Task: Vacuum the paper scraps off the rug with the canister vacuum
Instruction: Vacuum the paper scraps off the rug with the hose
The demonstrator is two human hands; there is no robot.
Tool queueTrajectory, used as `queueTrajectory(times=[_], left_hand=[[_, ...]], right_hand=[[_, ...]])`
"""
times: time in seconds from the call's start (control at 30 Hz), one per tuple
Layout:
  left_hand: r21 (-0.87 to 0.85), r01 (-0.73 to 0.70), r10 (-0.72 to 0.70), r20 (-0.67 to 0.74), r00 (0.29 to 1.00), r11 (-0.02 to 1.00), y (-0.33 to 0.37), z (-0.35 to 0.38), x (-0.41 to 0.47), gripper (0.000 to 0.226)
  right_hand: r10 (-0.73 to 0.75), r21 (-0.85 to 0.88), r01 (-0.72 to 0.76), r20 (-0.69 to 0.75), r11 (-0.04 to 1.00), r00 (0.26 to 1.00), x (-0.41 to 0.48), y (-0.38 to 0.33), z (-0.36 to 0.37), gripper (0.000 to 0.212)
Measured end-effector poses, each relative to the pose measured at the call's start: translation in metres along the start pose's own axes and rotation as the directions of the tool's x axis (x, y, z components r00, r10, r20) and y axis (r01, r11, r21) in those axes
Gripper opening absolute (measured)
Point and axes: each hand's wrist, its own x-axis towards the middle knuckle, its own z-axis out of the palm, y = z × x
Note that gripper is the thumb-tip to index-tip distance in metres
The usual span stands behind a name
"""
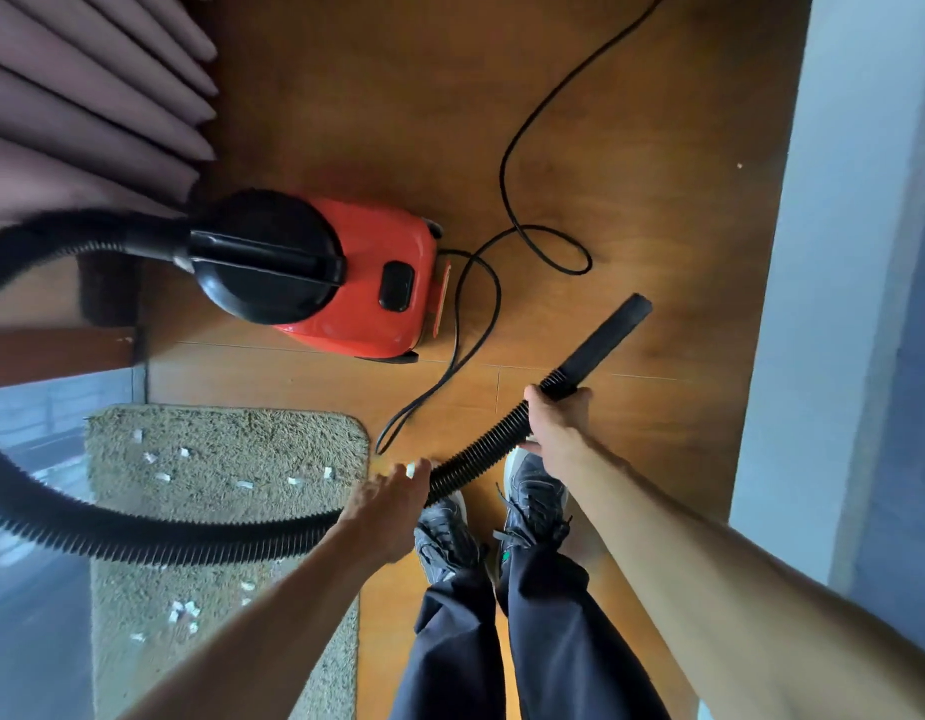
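Only your right hand [554,423] grips the hose [481,449]; your left hand [393,498] hovers open beside it, so the nozzle [606,335] could swing and snag the cord [502,171].

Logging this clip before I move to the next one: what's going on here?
A person stands on the wood floor beside a beige rug. Their right hand grips the black hose just behind the nozzle, which points over bare floor, away from the rug. The left hand, open, reaches for the hose lower down. White paper scraps lie scattered on the rug. The red canister vacuum sits ahead, its cord looped beside it.
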Motion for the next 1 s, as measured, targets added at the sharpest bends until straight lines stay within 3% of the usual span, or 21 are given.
queueTrajectory(times=[0.2, 0.3, 0.4, 0.5, 0.6, 0.77, 0.83, 1.0], left_hand=[[-0.098, 0.005, -0.010, -0.046, 0.999, 0.995, 0.020, -0.023, -0.065, 0.077], [-0.144, 0.053, -0.067, -0.095, 0.993, 0.988, 0.026, -0.038, -0.092, 0.076], [-0.194, 0.115, -0.145, -0.149, 0.978, 0.974, 0.026, -0.053, -0.114, 0.072], [-0.213, 0.183, -0.228, -0.211, 0.951, 0.960, 0.021, -0.069, -0.140, 0.067], [-0.185, 0.259, -0.302, -0.266, 0.915, 0.948, 0.016, -0.087, -0.167, 0.068], [-0.317, 0.228, -0.338, -0.356, 0.871, 0.921, 0.009, -0.103, -0.199, 0.068], [-0.412, 0.187, -0.360, -0.395, 0.845, 0.892, 0.003, -0.107, -0.208, 0.068], [-0.563, -0.002, -0.321, -0.474, 0.820, 0.827, -0.022, -0.103, -0.216, 0.059]], right_hand=[[-0.192, -0.031, 0.191, -0.031, 0.981, 0.981, -0.080, -0.027, -0.037, 0.040], [-0.285, -0.160, 0.284, 0.022, 0.945, 0.958, -0.127, -0.048, -0.052, 0.064], [-0.370, -0.180, 0.380, 0.084, 0.907, 0.925, -0.164, -0.068, -0.058, 0.078], [-0.450, -0.150, 0.463, 0.108, 0.874, 0.886, -0.191, -0.088, -0.057, 0.071], [-0.569, -0.139, 0.572, 0.062, 0.808, 0.820, -0.225, -0.112, -0.053, 0.048], [-0.684, -0.126, 0.703, 0.162, 0.700, 0.711, -0.281, -0.143, -0.040, 0.051], [-0.715, -0.131, 0.752, 0.240, 0.646, 0.657, -0.298, -0.153, -0.034, 0.058], [-0.732, -0.091, 0.872, 0.505, 0.481, 0.457, -0.337, -0.162, -0.012, 0.028]])
